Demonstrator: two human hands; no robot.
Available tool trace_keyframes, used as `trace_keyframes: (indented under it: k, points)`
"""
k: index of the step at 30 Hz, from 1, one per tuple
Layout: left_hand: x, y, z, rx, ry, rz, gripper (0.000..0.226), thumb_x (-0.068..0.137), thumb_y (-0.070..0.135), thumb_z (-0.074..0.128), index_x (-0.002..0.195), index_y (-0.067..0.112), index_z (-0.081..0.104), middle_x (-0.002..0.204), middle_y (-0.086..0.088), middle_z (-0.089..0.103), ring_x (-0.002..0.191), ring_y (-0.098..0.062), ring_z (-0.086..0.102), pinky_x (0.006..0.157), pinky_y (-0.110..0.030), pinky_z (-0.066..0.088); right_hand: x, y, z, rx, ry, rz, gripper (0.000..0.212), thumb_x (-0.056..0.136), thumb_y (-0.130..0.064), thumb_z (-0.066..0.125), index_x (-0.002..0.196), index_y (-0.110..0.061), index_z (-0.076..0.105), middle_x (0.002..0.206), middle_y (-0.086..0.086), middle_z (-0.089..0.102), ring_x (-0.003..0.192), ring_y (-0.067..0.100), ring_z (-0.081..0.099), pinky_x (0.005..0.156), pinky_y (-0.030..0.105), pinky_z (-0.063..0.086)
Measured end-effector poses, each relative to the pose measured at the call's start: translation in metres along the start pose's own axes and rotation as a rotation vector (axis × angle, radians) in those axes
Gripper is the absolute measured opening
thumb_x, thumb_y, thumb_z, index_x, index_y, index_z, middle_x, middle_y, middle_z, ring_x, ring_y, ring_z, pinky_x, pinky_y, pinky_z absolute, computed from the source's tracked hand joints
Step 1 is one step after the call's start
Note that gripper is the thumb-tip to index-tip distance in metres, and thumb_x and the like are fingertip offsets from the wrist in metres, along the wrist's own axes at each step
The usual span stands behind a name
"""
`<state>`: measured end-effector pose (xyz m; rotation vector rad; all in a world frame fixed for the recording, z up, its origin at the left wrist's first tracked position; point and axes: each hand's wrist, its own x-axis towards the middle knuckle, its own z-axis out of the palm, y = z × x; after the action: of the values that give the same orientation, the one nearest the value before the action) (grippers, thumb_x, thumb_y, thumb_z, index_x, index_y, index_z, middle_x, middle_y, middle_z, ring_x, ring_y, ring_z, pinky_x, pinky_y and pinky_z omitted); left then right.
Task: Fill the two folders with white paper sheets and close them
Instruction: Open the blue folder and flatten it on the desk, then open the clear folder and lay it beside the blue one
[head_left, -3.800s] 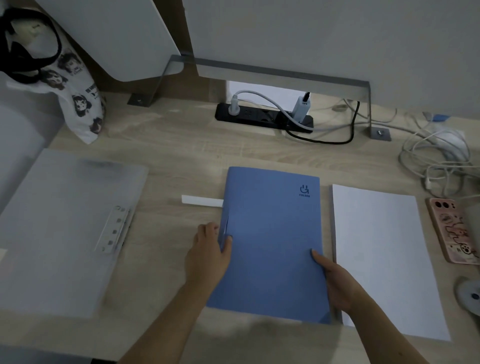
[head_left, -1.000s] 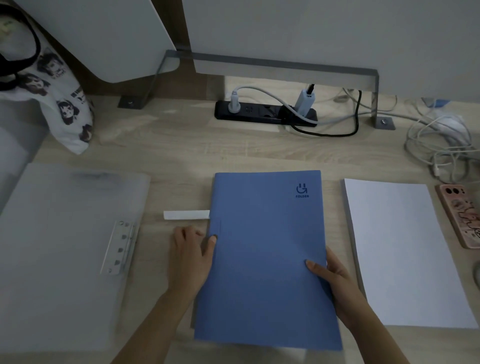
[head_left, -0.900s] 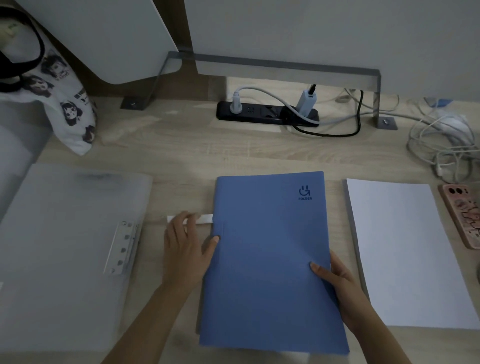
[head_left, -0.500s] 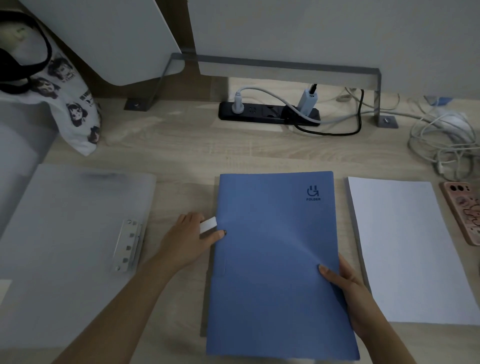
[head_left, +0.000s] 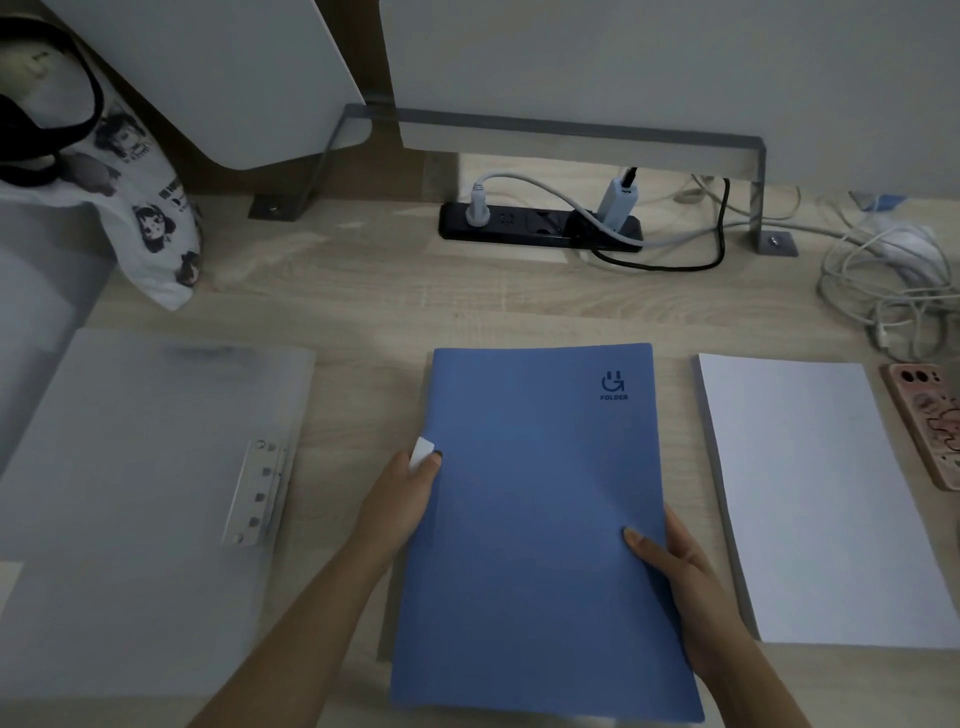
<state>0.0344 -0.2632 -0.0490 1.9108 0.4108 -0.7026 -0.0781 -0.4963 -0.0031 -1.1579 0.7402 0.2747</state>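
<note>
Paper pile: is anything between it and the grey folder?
Yes. The blue folder lies between paper pile and grey folder; the left hand pinches a white strip at its edge, the right hand grips it.

**Blue folder closed, both grips on it**

Blue folder (head_left: 540, 519) lies flat, cover down, mid-bench (head_left: 363, 291). Left grip (head_left: 400, 499) pinches a small white strip (head_left: 422, 453) at the folder's left edge. Right grip (head_left: 675, 566) holds the right edge, thumb on the cover. White paper stack (head_left: 815, 493) lies just right, not touching. Grey folder (head_left: 130, 493) lies left, metal clip (head_left: 258, 491) showing. Power strip (head_left: 519, 223) at back.
</note>
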Motion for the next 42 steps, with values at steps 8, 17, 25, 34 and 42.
trace_keyframes:
  k: [8, 17, 25, 34, 42]
  points:
    - [0.003, -0.008, 0.015, -0.202, 0.139, -0.13, 0.046, 0.092, 0.044, 0.04, 0.124, 0.014, 0.054, 0.121, -0.004, 0.062, 0.11, -0.025, 0.057, 0.102, -0.045, 0.042, 0.007, 0.0, 0.01, -0.08, 0.011, -0.034, 0.038, 0.087, -0.007, 0.053, 0.116, -0.033, 0.058, 0.111, -0.001, 0.071, 0.098, 0.025, 0.068, 0.083, 0.043, 0.054]
    - [0.015, 0.001, -0.001, -0.173, 0.202, -0.042, 0.021, 0.09, 0.03, 0.049, 0.101, 0.013, 0.055, 0.096, -0.004, 0.063, 0.083, -0.02, 0.059, 0.08, -0.036, 0.048, 0.025, 0.004, 0.026, -0.134, 0.013, 0.001, 0.039, 0.087, -0.01, 0.055, 0.122, -0.027, 0.054, 0.114, 0.001, 0.069, 0.102, 0.025, 0.066, 0.089, 0.047, 0.052]
    - [0.005, -0.033, -0.027, 0.428, 0.363, 0.215, 0.065, 0.093, 0.031, 0.045, 0.146, 0.004, 0.019, 0.155, -0.018, 0.017, 0.143, -0.033, 0.014, 0.115, -0.04, 0.016, 0.067, 0.008, 0.082, -0.356, -0.101, -0.035, 0.033, 0.088, -0.013, 0.057, 0.118, -0.027, 0.053, 0.116, -0.005, 0.066, 0.102, 0.018, 0.065, 0.088, 0.039, 0.054]
    - [-0.004, -0.074, -0.05, 0.923, 0.317, 0.384, 0.069, 0.095, 0.054, 0.012, 0.142, 0.004, 0.025, 0.149, -0.013, 0.032, 0.146, -0.012, -0.005, 0.114, -0.031, 0.006, 0.065, 0.019, 0.092, -0.97, 0.04, -0.141, 0.044, 0.087, -0.009, 0.056, 0.128, -0.016, 0.04, 0.103, 0.005, 0.051, 0.088, 0.024, 0.058, 0.078, 0.035, 0.049]
    - [-0.009, -0.075, -0.086, 0.947, 0.431, 0.598, 0.057, 0.098, 0.032, 0.013, 0.131, 0.003, 0.049, 0.149, -0.012, 0.033, 0.142, -0.017, 0.017, 0.114, -0.028, 0.011, 0.036, 0.017, 0.121, -1.173, 0.091, -0.321, 0.046, 0.083, 0.0, 0.057, 0.127, -0.007, 0.049, 0.124, 0.016, 0.04, 0.116, 0.031, 0.044, 0.096, 0.03, 0.037]
